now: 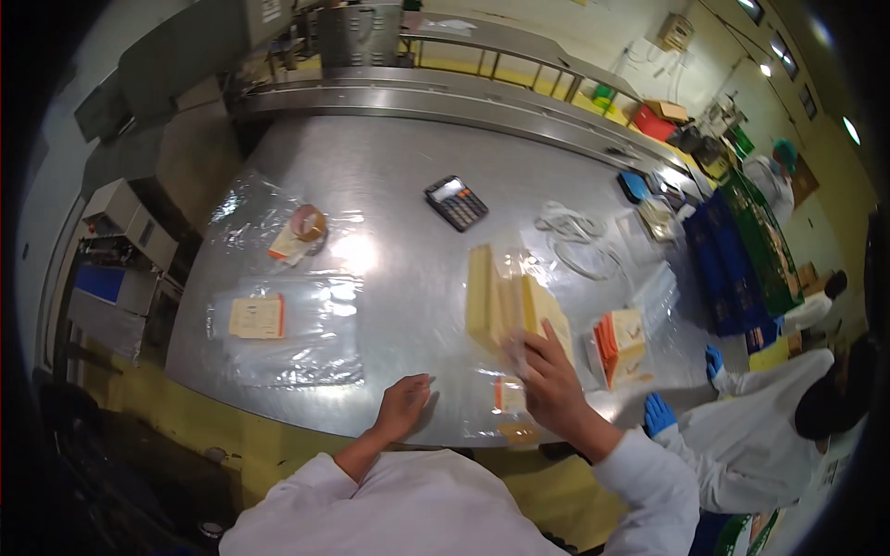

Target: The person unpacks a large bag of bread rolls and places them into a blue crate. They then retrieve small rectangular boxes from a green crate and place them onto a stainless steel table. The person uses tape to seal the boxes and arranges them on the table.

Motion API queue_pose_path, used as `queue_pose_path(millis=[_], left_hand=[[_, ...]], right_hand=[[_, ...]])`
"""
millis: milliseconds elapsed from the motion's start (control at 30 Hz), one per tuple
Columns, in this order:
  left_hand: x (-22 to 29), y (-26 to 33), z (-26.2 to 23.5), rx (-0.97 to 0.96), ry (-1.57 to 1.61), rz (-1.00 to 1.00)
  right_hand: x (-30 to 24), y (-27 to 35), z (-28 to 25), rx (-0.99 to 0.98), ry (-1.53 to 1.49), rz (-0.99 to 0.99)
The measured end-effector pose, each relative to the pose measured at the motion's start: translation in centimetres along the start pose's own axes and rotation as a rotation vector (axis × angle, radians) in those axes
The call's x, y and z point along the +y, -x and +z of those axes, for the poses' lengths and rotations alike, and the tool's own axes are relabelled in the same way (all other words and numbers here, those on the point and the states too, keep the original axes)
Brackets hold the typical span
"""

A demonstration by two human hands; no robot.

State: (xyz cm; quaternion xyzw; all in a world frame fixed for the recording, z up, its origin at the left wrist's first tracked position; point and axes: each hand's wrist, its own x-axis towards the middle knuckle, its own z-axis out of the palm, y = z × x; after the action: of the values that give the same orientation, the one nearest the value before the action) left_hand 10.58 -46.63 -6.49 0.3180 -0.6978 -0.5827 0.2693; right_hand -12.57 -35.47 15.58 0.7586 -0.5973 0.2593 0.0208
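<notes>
My right hand [549, 375] is closed around a see-through plastic bag [512, 301], blurred by motion, at the pale yellow blocks. One yellow block [479, 295] stands left of the bag; another yellow block [547, 310] shows to its right, partly behind my fingers. My left hand [404, 408] hovers near the table's front edge, fingers curled in, with nothing seen in them. Below my right hand lies a clear bag with an orange-edged label card [505, 395] and a band of brown tape [517, 433]. A stack of orange and cream cards [618, 347] stands right of that hand.
On the steel table [389, 185] lie a calculator [455, 202], a tape roll [308, 223] on cards, a flat bag [306, 357] with a label card [257, 317], and white cord [579, 241]. Blue crates [728, 264] and a co-worker's blue-gloved hand [659, 414] are at right.
</notes>
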Motion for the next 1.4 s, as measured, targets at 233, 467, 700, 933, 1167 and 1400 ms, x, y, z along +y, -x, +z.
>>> queue_pose_path(millis=[233,467,700,933,1167,1400], left_hand=[[0.8,-0.8,-8.8,0.193,-0.038,-0.085],[0.2,-1.9,-12.8,0.201,0.006,-0.126],[-0.2,-8.1,-13.5,0.221,-0.142,-0.005],[-2.9,-18.4,-11.4,-0.044,-0.91,0.295],[-5.5,-19.3,-8.8,0.2,-0.956,0.315],[-1.0,-12.3,-0.7,0.145,-0.665,0.262]], right_hand=[[6.7,-16.5,19.1,0.082,0.07,-0.089],[10.9,-22.4,31.6,-0.251,0.122,-0.057],[7.3,-23.2,26.6,-0.19,-0.215,-0.016],[3.3,-5.8,20.7,0.292,-0.471,0.62],[13.5,15.7,8.7,0.834,0.024,1.315],[22.5,20.3,5.8,0.56,0.416,1.783]])
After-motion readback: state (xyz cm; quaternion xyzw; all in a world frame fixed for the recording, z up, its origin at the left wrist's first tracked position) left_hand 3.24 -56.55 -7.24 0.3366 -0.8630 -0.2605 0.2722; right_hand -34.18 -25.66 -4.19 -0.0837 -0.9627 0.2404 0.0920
